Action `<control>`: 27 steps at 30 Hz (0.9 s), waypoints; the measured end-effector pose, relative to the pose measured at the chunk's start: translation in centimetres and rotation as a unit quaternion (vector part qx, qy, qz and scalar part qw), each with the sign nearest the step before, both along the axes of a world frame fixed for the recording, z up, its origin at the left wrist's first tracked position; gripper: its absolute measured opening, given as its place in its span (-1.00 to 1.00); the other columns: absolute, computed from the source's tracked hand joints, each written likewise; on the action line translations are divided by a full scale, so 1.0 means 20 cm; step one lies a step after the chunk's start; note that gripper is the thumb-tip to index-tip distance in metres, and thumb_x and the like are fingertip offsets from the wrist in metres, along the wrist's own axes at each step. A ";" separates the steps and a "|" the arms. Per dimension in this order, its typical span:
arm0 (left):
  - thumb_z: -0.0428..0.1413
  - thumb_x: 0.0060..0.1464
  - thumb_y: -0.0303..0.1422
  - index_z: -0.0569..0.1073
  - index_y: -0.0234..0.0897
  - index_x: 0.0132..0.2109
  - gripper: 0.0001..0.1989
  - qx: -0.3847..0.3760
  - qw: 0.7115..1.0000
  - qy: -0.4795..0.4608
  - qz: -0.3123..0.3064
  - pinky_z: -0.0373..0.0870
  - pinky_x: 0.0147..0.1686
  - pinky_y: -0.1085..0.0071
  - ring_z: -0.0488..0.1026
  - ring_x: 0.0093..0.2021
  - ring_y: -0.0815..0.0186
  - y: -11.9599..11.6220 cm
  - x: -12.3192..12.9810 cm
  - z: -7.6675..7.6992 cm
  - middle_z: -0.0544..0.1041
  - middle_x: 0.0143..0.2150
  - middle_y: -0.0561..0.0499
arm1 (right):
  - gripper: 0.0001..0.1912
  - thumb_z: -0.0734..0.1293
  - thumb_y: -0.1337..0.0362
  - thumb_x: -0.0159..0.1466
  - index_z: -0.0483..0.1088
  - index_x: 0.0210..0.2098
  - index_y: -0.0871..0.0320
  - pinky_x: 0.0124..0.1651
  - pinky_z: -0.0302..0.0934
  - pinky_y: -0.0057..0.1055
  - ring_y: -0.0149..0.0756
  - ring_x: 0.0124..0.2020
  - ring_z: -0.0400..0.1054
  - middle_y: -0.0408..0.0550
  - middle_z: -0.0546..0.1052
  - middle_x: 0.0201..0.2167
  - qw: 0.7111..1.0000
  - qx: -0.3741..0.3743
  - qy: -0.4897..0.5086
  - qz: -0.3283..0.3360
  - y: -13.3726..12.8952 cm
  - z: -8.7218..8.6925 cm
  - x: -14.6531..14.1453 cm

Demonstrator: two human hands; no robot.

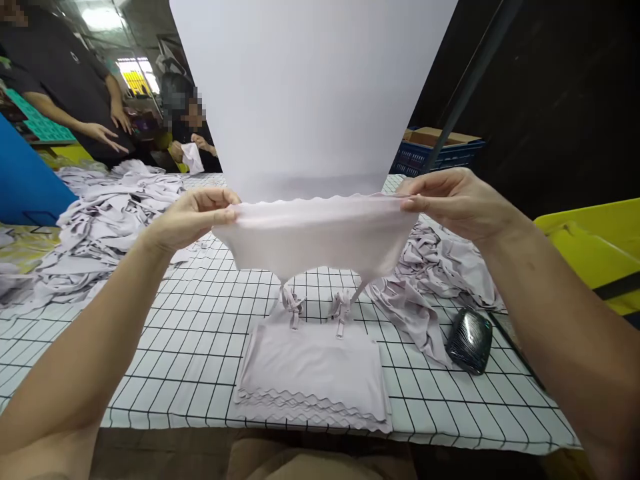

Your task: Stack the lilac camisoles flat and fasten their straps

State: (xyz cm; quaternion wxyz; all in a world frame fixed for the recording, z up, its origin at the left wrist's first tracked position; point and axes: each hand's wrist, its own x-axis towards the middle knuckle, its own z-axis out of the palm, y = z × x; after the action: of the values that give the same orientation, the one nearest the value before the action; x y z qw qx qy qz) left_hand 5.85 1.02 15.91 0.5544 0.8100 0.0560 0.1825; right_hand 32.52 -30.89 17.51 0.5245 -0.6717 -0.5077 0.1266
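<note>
A pale pinkish bralette (320,233) is stretched out level above the table, its scalloped edge uppermost and its straps hanging down. My left hand (200,213) pinches one end of that edge between thumb and fingers. At the other end, my right hand (445,200) grips it the same way. Below the held piece lies a neat stack of matching bralettes (315,367), wavy hems toward me, with strap loops and sliders at the top. The hanging straps come down close to the stack's straps; whether they touch I cannot tell.
Loose garments pile up at left (110,220) and right (445,260). A black plastic-wrapped bundle (470,340) sits on the checked tablecloth (190,360). Behind rises a white panel (315,93). Blue crates (425,153) stand back right. Two people are at back left, one holding white cloth.
</note>
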 end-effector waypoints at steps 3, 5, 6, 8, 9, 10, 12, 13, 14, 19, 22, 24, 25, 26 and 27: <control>0.39 -0.11 -0.16 0.57 -0.24 -0.37 -0.73 0.174 0.983 0.045 0.025 0.36 -0.32 0.41 0.46 -0.36 0.28 0.05 0.06 -0.05 0.56 -0.40 0.01 | -0.62 0.59 -0.07 0.01 0.56 -0.44 0.11 -0.23 0.21 -0.27 -0.25 -0.32 0.35 -0.09 0.50 -0.43 0.991 -0.060 -0.112 -0.037 0.04 -0.05 0.06; 0.40 -0.12 -0.23 0.59 -0.22 -0.34 -0.78 0.275 0.957 0.035 0.088 0.36 -0.11 0.33 0.46 -0.23 0.23 0.08 0.13 -0.09 0.55 -0.40 0.03 | -0.60 0.59 -0.01 0.01 0.59 -0.29 0.12 -0.19 0.20 -0.26 -0.25 -0.31 0.34 -0.10 0.50 -0.44 0.976 -0.102 -0.177 -0.081 0.09 -0.10 0.11; 0.39 -0.12 -0.27 0.60 -0.23 -0.30 -0.78 0.310 0.942 0.020 0.125 0.33 -0.01 0.28 0.44 -0.16 0.20 0.08 0.17 -0.09 0.55 -0.40 0.04 | -0.59 0.59 0.03 0.02 0.60 -0.22 0.12 -0.17 0.20 -0.25 -0.25 -0.31 0.33 -0.11 0.50 -0.43 0.966 -0.116 -0.203 -0.109 0.12 -0.12 0.13; 0.36 -0.04 -0.31 0.60 -0.28 -0.22 -0.78 0.353 0.919 -0.002 0.174 0.21 0.17 0.16 0.38 0.01 0.16 0.06 0.23 -0.07 0.55 -0.35 0.04 | -0.63 0.56 0.11 0.07 0.61 -0.18 0.16 -0.14 0.19 -0.23 -0.23 -0.28 0.31 -0.07 0.50 -0.41 0.949 -0.116 -0.245 -0.164 0.17 -0.14 0.17; 0.32 0.03 -0.31 0.59 -0.33 -0.19 -0.79 0.366 0.912 -0.006 0.184 0.13 0.23 0.12 0.33 0.07 0.16 0.04 0.25 -0.04 0.55 -0.31 0.02 | -0.69 0.54 0.14 0.11 0.62 -0.21 0.19 -0.12 0.19 -0.21 -0.22 -0.26 0.31 -0.02 0.51 -0.40 0.942 -0.104 -0.259 -0.187 0.19 -0.14 0.17; 0.28 0.10 -0.31 0.58 -0.37 -0.19 -0.80 0.376 0.907 -0.010 0.190 0.07 0.27 0.10 0.28 0.12 0.17 0.01 0.26 0.00 0.55 -0.24 0.01 | -0.75 0.52 0.15 0.14 0.62 -0.27 0.21 -0.10 0.19 -0.19 -0.21 -0.24 0.30 0.02 0.52 -0.39 0.937 -0.086 -0.269 -0.207 0.19 -0.13 0.17; 0.24 0.16 -0.33 0.56 -0.42 -0.19 -0.81 0.392 0.896 -0.031 0.207 0.00 0.30 0.14 0.21 0.18 0.19 -0.05 0.25 0.07 0.51 -0.07 -0.01 | -0.80 0.52 0.17 0.17 0.60 -0.34 0.20 -0.05 0.20 -0.15 -0.19 -0.20 0.32 0.07 0.53 -0.36 0.931 -0.038 -0.281 -0.231 0.17 -0.09 0.14; 0.26 0.15 -0.35 0.57 -0.43 -0.19 -0.82 0.395 0.892 -0.046 0.216 0.03 0.29 0.20 0.21 0.18 0.22 -0.08 0.22 0.10 0.48 0.01 -0.01 | -0.81 0.53 0.17 0.16 0.60 -0.36 0.18 -0.03 0.20 -0.13 -0.17 -0.18 0.33 0.08 0.54 -0.32 0.929 -0.016 -0.286 -0.236 0.14 -0.08 0.11; 0.29 0.11 -0.38 0.57 -0.43 -0.19 -0.83 0.390 0.892 -0.062 0.221 0.11 0.24 0.28 0.23 0.14 0.25 -0.10 0.20 0.10 0.45 0.06 0.00 | -0.82 0.54 0.16 0.16 0.59 -0.37 0.14 0.00 0.21 -0.11 -0.15 -0.15 0.34 0.09 0.54 -0.28 0.928 0.003 -0.291 -0.234 0.10 -0.08 0.08; 0.29 0.12 -0.33 0.60 -0.30 -0.23 -0.88 0.306 0.933 -0.034 0.188 0.37 -0.29 0.46 0.37 -0.31 0.43 -0.20 -0.02 -0.23 0.57 -0.15 0.06 | -0.89 0.45 0.15 0.25 0.56 -0.35 0.03 -0.03 0.32 -0.07 -0.12 -0.14 0.40 -0.01 0.58 -0.29 0.962 -0.018 -0.238 -0.133 -0.11 -0.37 -0.13; 0.20 0.12 -0.31 0.62 -0.23 -0.22 -0.86 0.197 0.968 0.032 0.151 0.47 -0.37 0.42 0.51 -0.41 0.40 -0.28 -0.13 -0.57 0.62 -0.33 0.11 | -0.85 0.36 0.16 0.29 0.56 -0.33 0.03 -0.17 0.34 -0.11 -0.14 -0.25 0.40 -0.07 0.58 -0.39 0.971 -0.098 -0.201 -0.084 -0.19 -0.71 -0.22; 0.16 0.10 -0.30 0.63 -0.24 -0.23 -0.83 0.157 0.976 0.072 0.135 0.56 -0.25 0.36 0.61 -0.31 0.31 -0.32 -0.19 -0.74 0.65 -0.33 0.11 | -0.83 0.32 0.22 0.29 0.54 -0.37 0.07 -0.18 0.32 -0.10 -0.13 -0.29 0.39 -0.05 0.58 -0.42 0.969 -0.120 -0.204 -0.074 -0.22 -0.89 -0.26; 0.16 0.09 -0.30 0.63 -0.25 -0.23 -0.82 0.153 0.975 0.079 0.140 0.58 -0.19 0.33 0.63 -0.27 0.28 -0.35 -0.21 -0.80 0.67 -0.32 0.09 | -0.83 0.31 0.25 0.29 0.54 -0.38 0.09 -0.17 0.31 -0.09 -0.12 -0.29 0.38 -0.03 0.59 -0.41 0.967 -0.118 -0.212 -0.074 -0.24 -0.95 -0.28; 0.16 0.09 -0.31 0.63 -0.25 -0.23 -0.82 0.159 0.973 0.078 0.148 0.59 -0.15 0.31 0.64 -0.23 0.26 -0.37 -0.24 -0.83 0.68 -0.28 0.06 | -0.83 0.31 0.27 0.29 0.53 -0.38 0.09 -0.16 0.31 -0.08 -0.11 -0.29 0.38 -0.02 0.59 -0.41 0.965 -0.111 -0.223 -0.077 -0.26 -0.98 -0.30; 0.15 0.09 -0.32 0.63 -0.25 -0.23 -0.82 0.171 0.970 0.069 0.157 0.60 -0.12 0.29 0.64 -0.20 0.24 -0.39 -0.27 -0.85 0.69 -0.24 0.02 | -0.83 0.30 0.29 0.30 0.54 -0.36 0.09 -0.14 0.30 -0.08 -0.10 -0.27 0.37 -0.01 0.60 -0.39 0.964 -0.101 -0.234 -0.079 -0.29 -0.99 -0.33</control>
State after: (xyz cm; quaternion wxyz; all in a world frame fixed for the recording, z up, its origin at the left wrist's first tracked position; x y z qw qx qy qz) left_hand 0.42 -6.74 -1.10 0.3670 0.8844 0.1886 0.2180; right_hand 25.99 -36.70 -2.24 0.3284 -0.7699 -0.5465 -0.0254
